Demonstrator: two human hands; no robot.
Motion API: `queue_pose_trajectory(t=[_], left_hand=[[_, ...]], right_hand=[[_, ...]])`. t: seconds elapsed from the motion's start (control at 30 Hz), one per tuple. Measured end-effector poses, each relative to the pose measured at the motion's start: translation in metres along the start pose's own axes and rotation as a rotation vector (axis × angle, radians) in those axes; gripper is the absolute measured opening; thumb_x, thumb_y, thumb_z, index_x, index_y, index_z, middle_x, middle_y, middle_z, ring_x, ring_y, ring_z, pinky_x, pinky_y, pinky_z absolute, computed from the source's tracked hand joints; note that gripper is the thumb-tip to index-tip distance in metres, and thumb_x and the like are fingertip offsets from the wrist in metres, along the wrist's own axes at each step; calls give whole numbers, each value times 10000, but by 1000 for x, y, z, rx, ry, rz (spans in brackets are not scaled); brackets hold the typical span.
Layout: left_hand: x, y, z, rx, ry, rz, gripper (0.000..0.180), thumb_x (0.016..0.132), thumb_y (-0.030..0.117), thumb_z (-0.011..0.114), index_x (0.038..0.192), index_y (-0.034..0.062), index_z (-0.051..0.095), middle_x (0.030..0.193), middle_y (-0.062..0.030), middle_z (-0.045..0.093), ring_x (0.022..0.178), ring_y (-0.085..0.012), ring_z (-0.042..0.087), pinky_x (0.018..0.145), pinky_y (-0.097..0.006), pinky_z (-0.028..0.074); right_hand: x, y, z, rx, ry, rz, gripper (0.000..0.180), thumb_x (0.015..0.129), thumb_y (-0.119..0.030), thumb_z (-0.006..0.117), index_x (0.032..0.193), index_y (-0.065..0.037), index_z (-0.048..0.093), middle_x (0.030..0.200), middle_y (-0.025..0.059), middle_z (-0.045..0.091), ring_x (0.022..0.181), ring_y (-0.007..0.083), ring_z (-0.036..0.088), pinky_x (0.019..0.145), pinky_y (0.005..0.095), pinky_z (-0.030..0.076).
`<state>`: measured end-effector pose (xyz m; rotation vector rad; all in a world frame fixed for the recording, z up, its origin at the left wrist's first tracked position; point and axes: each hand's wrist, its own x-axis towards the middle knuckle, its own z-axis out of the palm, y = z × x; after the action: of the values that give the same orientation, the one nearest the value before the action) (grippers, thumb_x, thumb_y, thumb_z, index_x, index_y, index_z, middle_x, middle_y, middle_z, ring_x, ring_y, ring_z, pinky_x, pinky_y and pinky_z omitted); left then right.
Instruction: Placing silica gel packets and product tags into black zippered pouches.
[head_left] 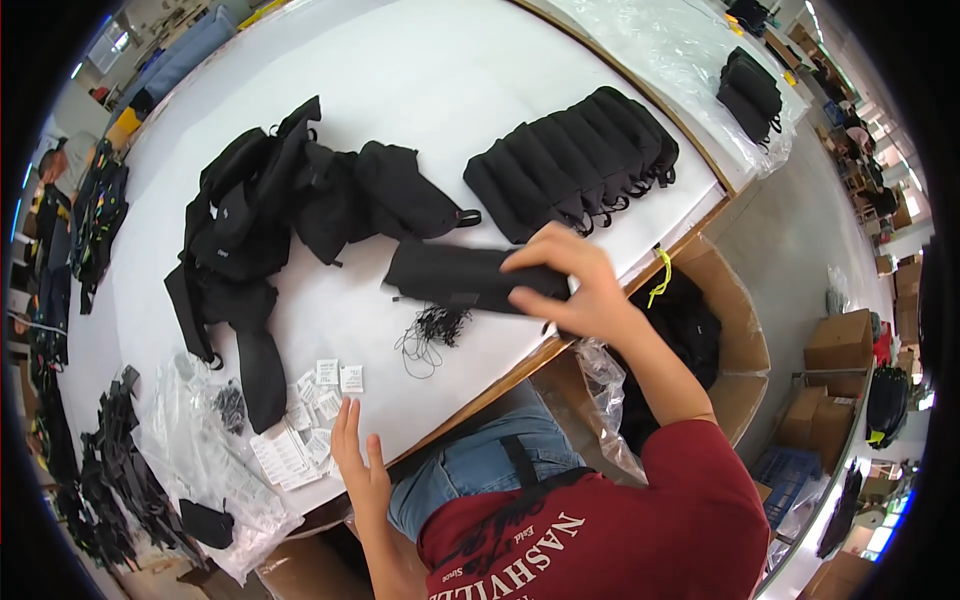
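Observation:
A flat black fabric pouch lies near the front edge of the white table. My right hand has its thumb and fingers on the pouch's right end, covering part of it. Just in front of the pouch is a tangle of thin black cords. My left hand is at the table edge with fingers stretched out and nothing in them. Beside that hand, small white printed labels lie scattered over a stack of larger label sheets.
A heap of black pouches covers the table's left middle. At the far right stands a neat overlapping row of black pouches. Clear plastic bags lie at the left. An open cardboard box with black goods stands beside the table.

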<state>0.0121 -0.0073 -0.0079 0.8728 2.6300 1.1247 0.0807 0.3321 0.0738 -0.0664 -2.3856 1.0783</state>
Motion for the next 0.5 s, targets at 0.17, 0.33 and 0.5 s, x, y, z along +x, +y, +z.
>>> queue_pose_trajectory(t=[0.17, 0.33, 0.5], left_hand=[[-7, -11, 5, -34, 90, -148, 369, 967, 201, 440, 1291, 32, 490, 1362, -158, 443, 1288, -305, 383, 1081, -404, 250], [4, -5, 10, -34, 131, -148, 348, 958, 185, 450, 1267, 32, 499, 1347, -174, 429, 1269, -333, 382, 1062, -425, 266], [4, -3, 1, 11, 165, -119, 327, 951, 181, 461, 1228, 20, 521, 1339, -172, 433, 1259, -328, 388, 1060, -425, 266]], right_hand=[[9, 47, -53, -353, 511, 35, 245, 722, -60, 733, 947, -31, 640, 855, 94, 601, 773, 229, 587, 704, 289, 463], [29, 82, -64, -435, 725, -100, 255, 725, -41, 737, 963, -46, 646, 867, 75, 576, 760, 192, 578, 671, 265, 464], [61, 133, -87, -601, 902, -110, 194, 762, -108, 725, 940, -81, 653, 874, 84, 575, 756, 247, 583, 675, 315, 478]])
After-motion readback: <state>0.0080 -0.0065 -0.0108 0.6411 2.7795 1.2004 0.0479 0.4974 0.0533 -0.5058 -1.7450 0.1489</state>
